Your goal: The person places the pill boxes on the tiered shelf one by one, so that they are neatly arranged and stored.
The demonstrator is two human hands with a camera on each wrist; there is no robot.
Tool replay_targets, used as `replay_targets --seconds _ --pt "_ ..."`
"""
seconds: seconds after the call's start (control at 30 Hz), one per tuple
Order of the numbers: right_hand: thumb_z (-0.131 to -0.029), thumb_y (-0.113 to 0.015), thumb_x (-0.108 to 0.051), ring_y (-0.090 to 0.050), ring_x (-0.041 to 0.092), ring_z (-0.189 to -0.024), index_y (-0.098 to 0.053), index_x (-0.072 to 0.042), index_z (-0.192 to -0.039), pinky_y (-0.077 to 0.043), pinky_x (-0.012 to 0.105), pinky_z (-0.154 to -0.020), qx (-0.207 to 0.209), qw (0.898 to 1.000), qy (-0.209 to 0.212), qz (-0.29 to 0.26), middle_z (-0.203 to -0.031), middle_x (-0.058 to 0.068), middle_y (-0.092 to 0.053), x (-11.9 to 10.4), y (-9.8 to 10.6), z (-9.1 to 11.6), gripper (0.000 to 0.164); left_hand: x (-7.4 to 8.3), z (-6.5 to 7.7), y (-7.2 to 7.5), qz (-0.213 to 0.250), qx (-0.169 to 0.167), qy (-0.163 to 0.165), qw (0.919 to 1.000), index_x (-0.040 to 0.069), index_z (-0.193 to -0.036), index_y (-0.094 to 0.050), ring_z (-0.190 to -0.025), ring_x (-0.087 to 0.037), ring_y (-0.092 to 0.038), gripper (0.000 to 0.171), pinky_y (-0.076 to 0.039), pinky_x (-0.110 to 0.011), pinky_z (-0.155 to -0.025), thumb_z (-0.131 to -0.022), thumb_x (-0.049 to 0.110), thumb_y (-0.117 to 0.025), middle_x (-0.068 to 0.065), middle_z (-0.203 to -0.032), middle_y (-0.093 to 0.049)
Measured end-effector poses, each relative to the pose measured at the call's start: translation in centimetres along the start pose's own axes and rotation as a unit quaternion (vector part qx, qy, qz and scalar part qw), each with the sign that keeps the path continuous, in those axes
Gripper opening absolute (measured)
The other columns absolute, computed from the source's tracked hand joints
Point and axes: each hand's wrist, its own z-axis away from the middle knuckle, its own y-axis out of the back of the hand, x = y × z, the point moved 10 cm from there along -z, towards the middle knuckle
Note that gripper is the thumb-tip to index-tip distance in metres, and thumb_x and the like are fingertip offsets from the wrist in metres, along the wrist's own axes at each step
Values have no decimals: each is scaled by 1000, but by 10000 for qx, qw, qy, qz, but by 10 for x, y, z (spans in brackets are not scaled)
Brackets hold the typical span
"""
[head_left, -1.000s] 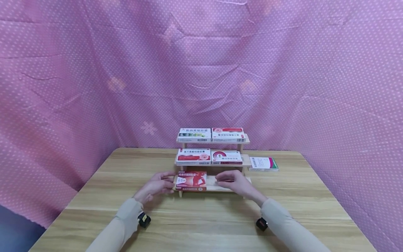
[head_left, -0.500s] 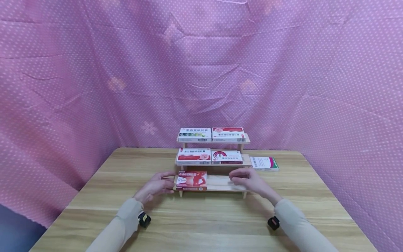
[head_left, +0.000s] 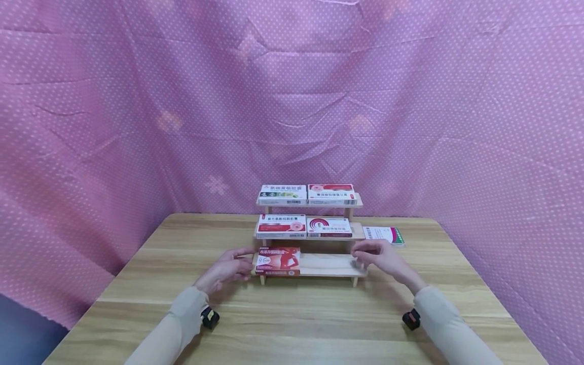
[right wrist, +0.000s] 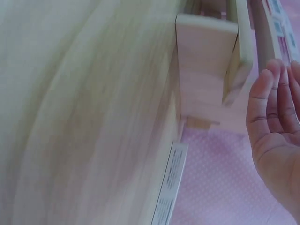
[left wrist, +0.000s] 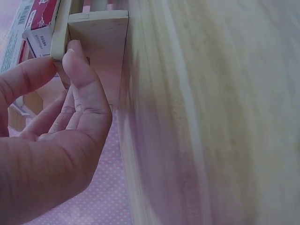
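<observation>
A small three-tier wooden display stand (head_left: 326, 264) stands on the table. My left hand (head_left: 226, 269) is at the left end of its lowest shelf; in the left wrist view, thumb and finger pinch the shelf board's corner (left wrist: 59, 44). On that shelf's left half lies a red medicine box (head_left: 277, 261), near the left fingertips. My right hand (head_left: 383, 258) hovers by the shelf's right end with loosely bent fingers, holding nothing. The right wrist view shows its fingers (right wrist: 260, 93) beside the stand's end. Behind that hand, a white-and-green medicine box (head_left: 382, 233) lies on the table, partly covered.
White-and-red boxes (head_left: 280, 226) (head_left: 329, 227) fill the middle shelf. Above, a white-and-green box (head_left: 283, 194) and another red-and-white box (head_left: 331, 194) lie side by side. A pink dotted cloth (head_left: 292, 101) hangs behind the wooden table (head_left: 292, 319).
My right hand has moved right, from over the lowest shelf's middle to its right end, uncovering bare board. The left hand has stayed in place.
</observation>
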Motion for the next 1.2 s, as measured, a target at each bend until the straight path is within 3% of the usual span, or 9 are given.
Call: replay_targets --seconds 0.13,0.27,0.4,0.63,0.77,0.9,1.0,1.07,1.2 --pt "-91 -68 -31 -65 28 -87 -65 -2 -121 -58 48 -76 107 9998 -190 18 -106 14 -71 9 14 0 41 0 0 0 -49 19 -12 10000 -1 -147 -36 -77 -20 -63 71 -57 -31 -71 -82 -1 -64 -13 -105 -68" --pt "-92 -68 -31 -64 32 -87 -65 -1 -121 -57 39 -67 205 9996 -151 133 -107 21 -69 14 28 1 42 -1 0 0 -105 29 10 9999 0 -148 -37 -77 -20 -63 70 -57 -30 -70 -83 0 -64 -14 -107 -69" --pt "-92 -69 -28 -64 26 -85 -64 2 -121 -53 30 -62 303 9992 -158 199 -107 23 -68 22 42 1 42 -2 -2 0 -107 -9 3 9999 -1 -147 -37 -75 -18 -62 69 -57 -30 -70 -83 0 -63 -14 -105 -70" --pt "-90 -70 -26 -63 16 -97 -61 2 -125 -55 33 -82 272 9979 -239 534 -119 23 -66 39 61 0 46 -2 -3 -1 -143 -68 -4 9999 -1 -148 -36 -77 -19 -63 70 -57 -31 -71 -84 0 -63 -12 -104 -70" --pt "-89 -71 -24 -62 25 -108 -61 1 -126 -53 31 -91 273 9960 -151 832 -124 23 -63 48 72 -1 46 -1 -2 -1 -145 -91 -24 9998 -2 -148 -36 -76 -19 -63 70 -57 -30 -71 -84 1 -64 -13 -103 -70" --pt "-88 -71 -24 -56 35 -115 -61 -3 -128 -50 31 -89 391 9926 -250 1120 -131 24 -58 58 84 -3 46 -1 -2 0 -132 -111 5 9999 -2 -148 -35 -76 -18 -63 71 -57 -29 -70 -83 0 -63 -12 -104 -70" --pt "-88 -71 -24 -55 40 -117 -59 -5 -131 -52 37 -90 418 9917 -428 1135 -139 27 -50 64 92 -4 48 -2 -2 0 -97 -119 29 9999 -2 -148 -34 -75 -18 -62 72 -57 -28 -69 -82 -2 -63 -12 -106 -71" --pt "-89 -71 -24 -50 45 -122 -58 -5 -133 -50 48 -95 439 9911 -505 1155 -145 29 -43 66 97 -6 50 -1 -2 0 -93 -125 20 9999 -2 -149 -34 -75 -17 -62 73 -56 -28 -68 -82 -2 -63 -12 -106 -71" --pt "-88 -71 -21 -32 52 -137 -58 -4 -133 -30 68 -108 510 9887 -567 1287 -152 29 -34 70 104 -10 50 0 -2 -1 -73 -135 10 9999 -3 -148 -34 -75 -17 -62 74 -57 -29 -68 -81 -1 -64 -12 -107 -71"
